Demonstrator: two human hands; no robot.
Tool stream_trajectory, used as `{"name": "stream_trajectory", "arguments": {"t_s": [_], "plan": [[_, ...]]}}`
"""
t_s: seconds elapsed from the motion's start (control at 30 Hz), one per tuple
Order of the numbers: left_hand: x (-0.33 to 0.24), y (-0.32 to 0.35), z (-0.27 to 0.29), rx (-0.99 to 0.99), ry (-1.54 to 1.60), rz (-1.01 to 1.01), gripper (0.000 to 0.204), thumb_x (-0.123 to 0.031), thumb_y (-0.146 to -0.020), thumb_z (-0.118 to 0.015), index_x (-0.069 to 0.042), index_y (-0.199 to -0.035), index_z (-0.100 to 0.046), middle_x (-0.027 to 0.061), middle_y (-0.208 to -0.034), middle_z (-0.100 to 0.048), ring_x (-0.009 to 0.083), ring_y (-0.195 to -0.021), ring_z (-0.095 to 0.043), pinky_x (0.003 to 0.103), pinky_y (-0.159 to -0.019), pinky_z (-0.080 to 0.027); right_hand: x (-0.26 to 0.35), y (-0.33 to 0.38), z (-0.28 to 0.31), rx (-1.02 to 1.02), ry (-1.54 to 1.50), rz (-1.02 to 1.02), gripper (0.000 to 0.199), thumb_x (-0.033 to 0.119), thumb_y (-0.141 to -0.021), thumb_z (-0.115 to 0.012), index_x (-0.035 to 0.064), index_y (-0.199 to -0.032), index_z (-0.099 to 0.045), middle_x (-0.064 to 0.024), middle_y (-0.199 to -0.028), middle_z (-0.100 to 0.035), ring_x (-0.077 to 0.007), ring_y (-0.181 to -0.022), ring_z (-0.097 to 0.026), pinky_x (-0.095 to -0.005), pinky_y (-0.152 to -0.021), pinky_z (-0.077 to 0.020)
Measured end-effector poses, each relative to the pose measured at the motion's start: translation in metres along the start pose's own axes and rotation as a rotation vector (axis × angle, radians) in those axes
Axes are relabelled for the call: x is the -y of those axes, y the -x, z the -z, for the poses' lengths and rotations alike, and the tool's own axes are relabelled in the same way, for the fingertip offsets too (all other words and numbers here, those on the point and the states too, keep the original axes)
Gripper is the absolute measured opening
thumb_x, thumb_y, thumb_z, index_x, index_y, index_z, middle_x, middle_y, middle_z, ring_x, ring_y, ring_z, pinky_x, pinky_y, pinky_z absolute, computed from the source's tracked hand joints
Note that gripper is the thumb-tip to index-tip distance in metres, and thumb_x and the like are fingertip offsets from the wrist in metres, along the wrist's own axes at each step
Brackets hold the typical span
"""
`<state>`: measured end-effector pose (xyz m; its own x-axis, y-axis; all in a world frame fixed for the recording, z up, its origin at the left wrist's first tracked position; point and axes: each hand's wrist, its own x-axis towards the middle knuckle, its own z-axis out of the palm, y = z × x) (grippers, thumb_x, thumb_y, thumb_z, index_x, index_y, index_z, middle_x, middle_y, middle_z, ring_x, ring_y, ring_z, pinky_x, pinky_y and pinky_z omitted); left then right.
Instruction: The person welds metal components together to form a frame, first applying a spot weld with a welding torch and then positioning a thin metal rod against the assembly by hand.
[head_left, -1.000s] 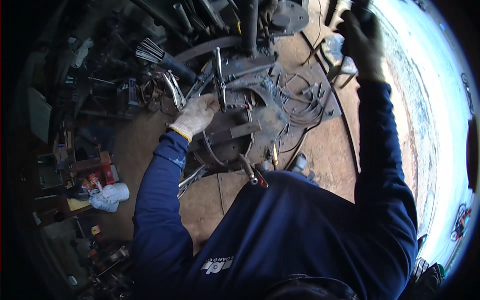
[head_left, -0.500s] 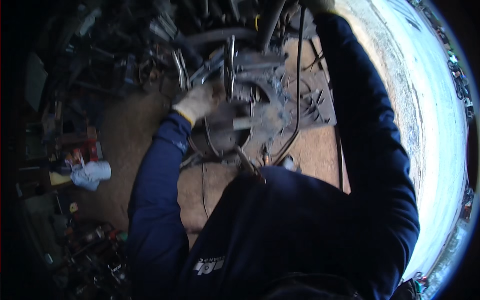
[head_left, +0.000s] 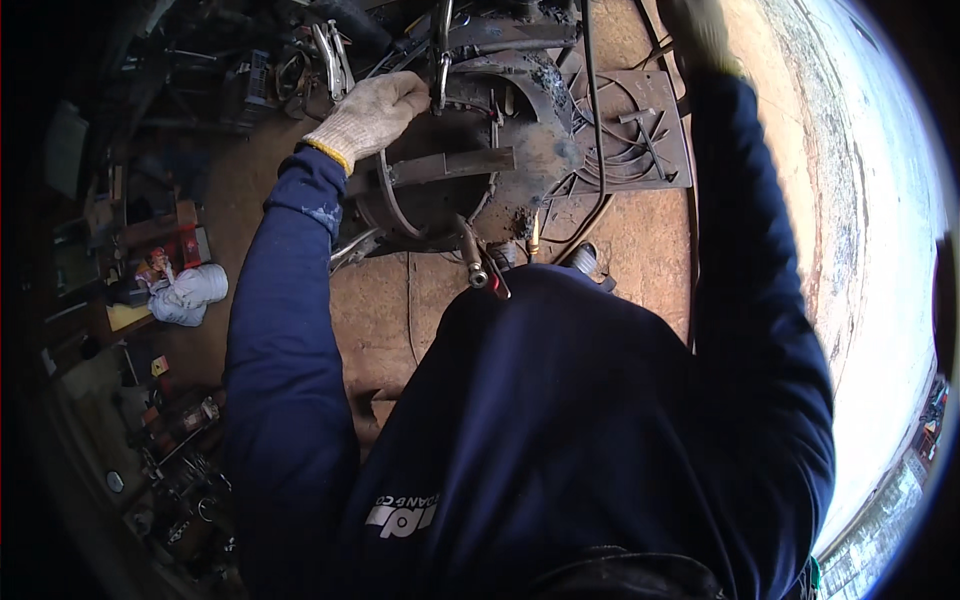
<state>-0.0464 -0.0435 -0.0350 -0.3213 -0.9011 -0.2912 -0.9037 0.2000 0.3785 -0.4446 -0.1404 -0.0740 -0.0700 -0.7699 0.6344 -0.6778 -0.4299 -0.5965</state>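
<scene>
My left hand (head_left: 372, 110), in a pale knitted glove with a yellow cuff edge, is closed at the rim of a dark round steel housing (head_left: 520, 150). Its fingers curl together beside an upright shiny metal clamp (head_left: 443, 65); whatever lies between them is hidden. A flat steel bar (head_left: 440, 166) crosses the housing's opening, and a curved metal strip (head_left: 388, 200) runs below the hand. Far right, at the upper edge, my gloved right hand (head_left: 697, 32) is blurred and partly cut off. Its fingers do not show clearly.
Locking pliers (head_left: 333, 60) lie left of the housing. A torch-like brass fitting (head_left: 471, 252) points toward me. A dark hose (head_left: 597, 110) hangs past a steel plate (head_left: 640, 130) with curved scraps. At left stand a white bundle (head_left: 188, 294) and cluttered shelves.
The view has shifted, so the housing sits higher in the picture. My right hand has come further into sight and moved right. My left hand stays by the clamp.
</scene>
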Motion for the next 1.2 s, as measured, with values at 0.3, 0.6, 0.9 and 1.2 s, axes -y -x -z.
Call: {"name": "stream_trajectory", "arguments": {"t_s": [0.3, 0.6, 0.9, 1.2], "plan": [[-0.014, -0.009, 0.001, 0.056, -0.017, 0.074, 0.032, -0.032, -0.099, -0.059, -0.005, -0.112, -0.068, 0.0107, -0.104, -0.072, 0.025, -0.098, -0.067, 0.037, -0.09, -0.051, -0.074, 0.647, 0.141, 1.029, 0.484, -1.057, 0.045, 0.045, -0.096, -0.061, 0.0006, -0.096, -0.063, -0.0259, -0.087, -0.07, -0.0456, -0.082, -0.069, -0.0519, -0.075, -0.0556], [-0.021, 0.033, 0.015, -0.195, -0.293, 0.066, 0.037, -0.031, -0.098, -0.061, -0.006, -0.124, -0.068, 0.0164, -0.12, -0.071, 0.0316, -0.116, -0.067, 0.042, -0.101, -0.051, -0.15, 0.73, 0.208, 1.458, 0.232, -0.846, 0.013, 0.02, -0.089, -0.063, 0.0099, -0.089, -0.055, -0.0087, -0.072, -0.063, -0.0287, -0.067, -0.063, -0.0385, -0.064, -0.0497], [-0.036, 0.17, 0.05, -0.742, 0.374, 0.101, 0.032, -0.021, -0.101, -0.063, 0.001, -0.124, -0.068, 0.0121, -0.117, -0.072, 0.0187, -0.108, -0.067, 0.031, -0.096, -0.052, -0.091, 0.422, 0.121, 0.302, -0.6, -1.435, 0.03, 0.028, -0.101, -0.063, 0.0031, -0.118, -0.062, -0.0043, -0.084, -0.065, -0.0152, -0.067, -0.063, -0.0312, -0.058, -0.0523], [0.07, 0.289, -0.06, -0.816, 0.374, 0.689, 0.035, -0.027, -0.101, -0.063, 0.002, -0.12, -0.068, 0.0111, -0.115, -0.072, 0.019, -0.107, -0.066, 0.031, -0.094, -0.05, -0.125, 0.556, 0.171, 1.215, 0.153, -0.415, 0.018, 0.027, -0.098, -0.053, 0.0105, -0.09, -0.055, -0.0051, -0.069, -0.06, -0.021, -0.062, -0.061, -0.0368, -0.055, -0.0477]]}}
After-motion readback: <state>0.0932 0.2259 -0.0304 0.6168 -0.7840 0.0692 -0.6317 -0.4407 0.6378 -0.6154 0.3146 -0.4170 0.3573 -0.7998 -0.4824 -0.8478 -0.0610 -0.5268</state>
